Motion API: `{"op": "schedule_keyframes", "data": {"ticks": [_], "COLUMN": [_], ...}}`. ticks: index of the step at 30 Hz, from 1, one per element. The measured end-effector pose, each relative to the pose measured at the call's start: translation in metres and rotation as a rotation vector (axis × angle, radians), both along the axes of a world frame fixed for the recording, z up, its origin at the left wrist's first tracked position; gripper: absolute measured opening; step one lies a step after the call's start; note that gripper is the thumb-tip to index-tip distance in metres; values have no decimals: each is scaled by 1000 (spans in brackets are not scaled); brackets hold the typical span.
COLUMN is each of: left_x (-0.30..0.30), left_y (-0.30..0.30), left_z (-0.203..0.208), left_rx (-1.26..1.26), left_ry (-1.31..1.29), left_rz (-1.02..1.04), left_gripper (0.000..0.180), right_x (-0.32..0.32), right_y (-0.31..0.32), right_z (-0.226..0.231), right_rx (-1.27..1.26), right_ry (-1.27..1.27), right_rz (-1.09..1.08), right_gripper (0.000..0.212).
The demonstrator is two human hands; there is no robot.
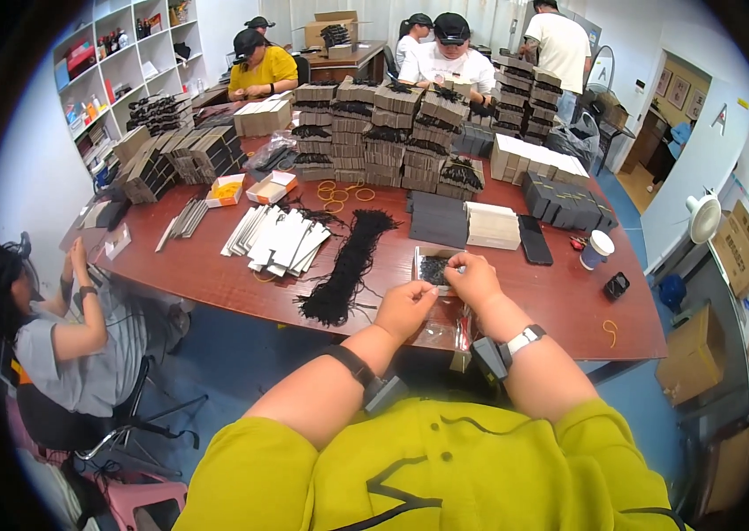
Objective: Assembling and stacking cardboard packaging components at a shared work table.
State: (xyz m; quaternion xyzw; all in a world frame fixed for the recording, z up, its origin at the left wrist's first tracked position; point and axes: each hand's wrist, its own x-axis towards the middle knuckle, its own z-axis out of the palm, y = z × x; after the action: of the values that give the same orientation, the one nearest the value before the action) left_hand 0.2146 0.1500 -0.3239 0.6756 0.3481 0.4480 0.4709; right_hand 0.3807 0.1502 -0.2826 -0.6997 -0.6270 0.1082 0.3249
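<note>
My left hand is closed in a pinch just left of a small open box. What its fingertips hold is too small to make out. My right hand reaches over the box's right side, thumb and fingers pressed together, and whatever they grip is hidden. Small black pieces lie inside the box. Under my wrists a see-through plastic bag rests at the table's edge. Left of my hands lies a long bundle of black cords. Behind the box are a black card stack and a beige card stack.
White strips spread to the left, near two small boxes. Tall bundled card stacks line the table's far side. A phone and a paper cup stand right. A person sits at left; others work beyond.
</note>
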Motion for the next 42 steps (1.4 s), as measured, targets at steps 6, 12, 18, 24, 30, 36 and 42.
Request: {"op": "schedule_keyframes", "data": {"ticks": [6,12,18,24,30,36,42], "left_x": [-3,-9,-6,-8,-9,-7,-9], "left_y": [1,-13,-16,-18,-17,-17,-14], "left_z": [-5,-3,0,0,-1,0,-1], "left_rx": [50,89,352,347,292,243,208], "left_ry": [12,-8,93,106,67,112,136], "left_rz": [44,8,14,-1,-18,-19,1], "left_gripper": [19,16,15,14,14,17,19], "right_x": [19,4,-5,-10,-11,-14,-28], "right_y": [6,-32,-44,-50,-49,-51,-68], "right_z": [-19,-13,-13,-14,-19,-22,1], "right_rx": [13,-22,27,-5,40,79,218], "right_ry": [278,639,846,684,639,627,215], "right_rz": [34,26,95,42,88,111,117], "right_gripper": [18,12,13,16,16,18,21]}}
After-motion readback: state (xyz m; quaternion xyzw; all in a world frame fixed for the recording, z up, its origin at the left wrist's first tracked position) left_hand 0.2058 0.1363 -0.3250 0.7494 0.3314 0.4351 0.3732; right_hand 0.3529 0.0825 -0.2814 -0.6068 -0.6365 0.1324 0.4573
